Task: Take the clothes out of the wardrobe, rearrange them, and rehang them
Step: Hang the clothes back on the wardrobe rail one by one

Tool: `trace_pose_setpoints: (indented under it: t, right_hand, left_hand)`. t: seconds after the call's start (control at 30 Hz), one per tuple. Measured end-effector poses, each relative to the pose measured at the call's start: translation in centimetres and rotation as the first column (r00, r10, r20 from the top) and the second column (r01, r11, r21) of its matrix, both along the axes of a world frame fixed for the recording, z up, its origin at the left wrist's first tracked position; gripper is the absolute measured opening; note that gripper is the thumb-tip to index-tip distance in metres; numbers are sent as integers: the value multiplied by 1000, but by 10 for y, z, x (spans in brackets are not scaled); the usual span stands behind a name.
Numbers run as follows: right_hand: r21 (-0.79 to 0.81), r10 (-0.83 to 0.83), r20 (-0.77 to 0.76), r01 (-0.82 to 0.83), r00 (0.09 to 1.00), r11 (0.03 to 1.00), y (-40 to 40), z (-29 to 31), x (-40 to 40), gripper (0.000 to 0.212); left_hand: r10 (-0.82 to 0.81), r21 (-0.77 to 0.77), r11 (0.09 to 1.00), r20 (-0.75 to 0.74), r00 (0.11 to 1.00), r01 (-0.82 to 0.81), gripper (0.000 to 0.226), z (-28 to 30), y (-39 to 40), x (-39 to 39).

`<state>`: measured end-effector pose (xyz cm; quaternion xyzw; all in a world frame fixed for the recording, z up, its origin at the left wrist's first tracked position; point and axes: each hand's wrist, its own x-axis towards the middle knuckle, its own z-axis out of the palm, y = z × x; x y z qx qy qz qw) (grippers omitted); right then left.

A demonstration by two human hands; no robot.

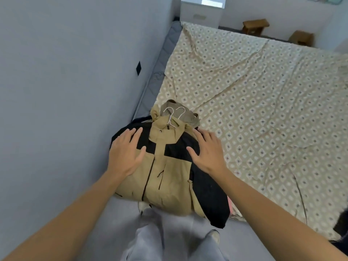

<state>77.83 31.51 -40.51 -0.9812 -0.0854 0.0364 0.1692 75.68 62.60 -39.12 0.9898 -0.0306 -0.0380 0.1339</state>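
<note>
A tan and black hooded jacket [169, 178] lies face up on the near left corner of the bed [263, 102], on top of other garments. Two white wire hanger hooks [175, 114] stick out at its collar. My left hand [125, 153] lies flat with spread fingers on the jacket's left shoulder. My right hand [208, 150] lies flat on its right shoulder. Neither hand grips anything. A black sleeve [216, 202] hangs over the bed's near edge.
A grey wall [66, 91] runs close along the left. The bed's patterned sheet stretches far to the right. A white nightstand [202, 12] and two wooden stools [255, 26] stand beyond the bed. My legs in grey trousers [169, 242] are below.
</note>
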Motion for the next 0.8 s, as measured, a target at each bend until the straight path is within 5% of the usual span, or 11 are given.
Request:
trace_pose_setpoints:
  t: [0.33,0.6,0.8]
  right_hand:
    - [-59,-71,-134,63,988,996,44,-166,106,69]
    - [-1,-9,-74,9,997,1000,95,-265,230,66]
    - [184,-103,-114,123,988,975,131,-308,284,51]
  left_hand:
    - [-140,17,990,-64,988,141,62,-175,26,131]
    - [-183,31,982,-40,982,185,63,-301,17,216]
    - [-152,33,988,-24,988,153,71,-347,17,217]
